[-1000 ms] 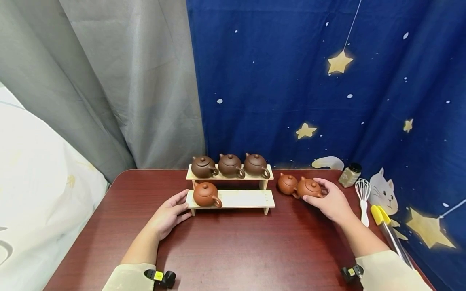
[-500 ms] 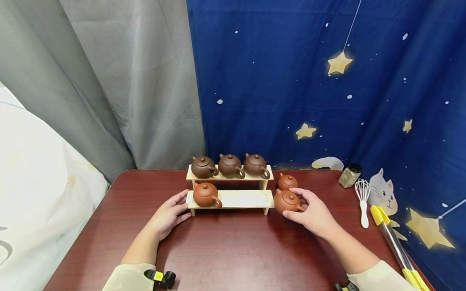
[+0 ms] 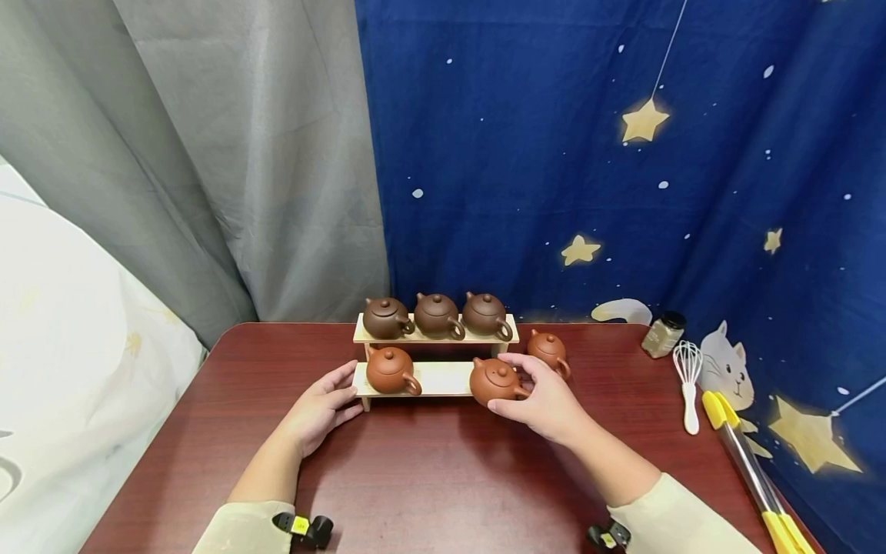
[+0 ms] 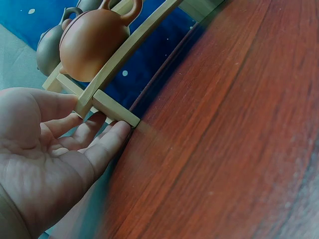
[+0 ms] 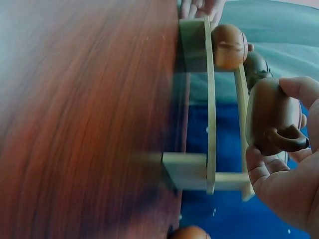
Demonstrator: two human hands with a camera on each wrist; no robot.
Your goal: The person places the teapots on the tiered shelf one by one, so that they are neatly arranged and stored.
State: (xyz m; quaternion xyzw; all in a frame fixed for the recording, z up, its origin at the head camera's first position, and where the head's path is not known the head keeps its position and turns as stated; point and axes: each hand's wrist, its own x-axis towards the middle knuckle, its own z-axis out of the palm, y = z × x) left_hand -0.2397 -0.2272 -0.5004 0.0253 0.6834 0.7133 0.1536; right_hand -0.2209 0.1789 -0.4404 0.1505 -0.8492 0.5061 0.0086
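My right hand (image 3: pixel 545 396) grips a reddish-brown clay teapot (image 3: pixel 494 382) between thumb and fingers. In the right wrist view this teapot (image 5: pixel 271 114) hangs above the shelf board, apart from it, its handle toward my palm. My left hand (image 3: pixel 324 406) holds the left end of the two-tier wooden stand (image 3: pixel 439 378); in the left wrist view the thumb touches the board's end and the fingers lie by its leg (image 4: pixel 115 108). Another reddish-brown teapot (image 3: pixel 391 370) sits at the lower tier's left end. On the upper tier stand three dark brown teapots (image 3: pixel 437 315).
One more reddish-brown teapot (image 3: pixel 547 350) stands on the table (image 3: pixel 415 477) just right of the stand. Farther right are a black-lidded jar (image 3: pixel 664 335), a white whisk (image 3: pixel 689 385) and yellow-tipped tongs (image 3: pixel 754 469). Curtains (image 3: pixel 484 154) hang behind the table.
My right hand has carried the reddish-brown teapot leftward, from beside the other one on the right to over the lower tier's right end. The left hand has stayed at the stand.
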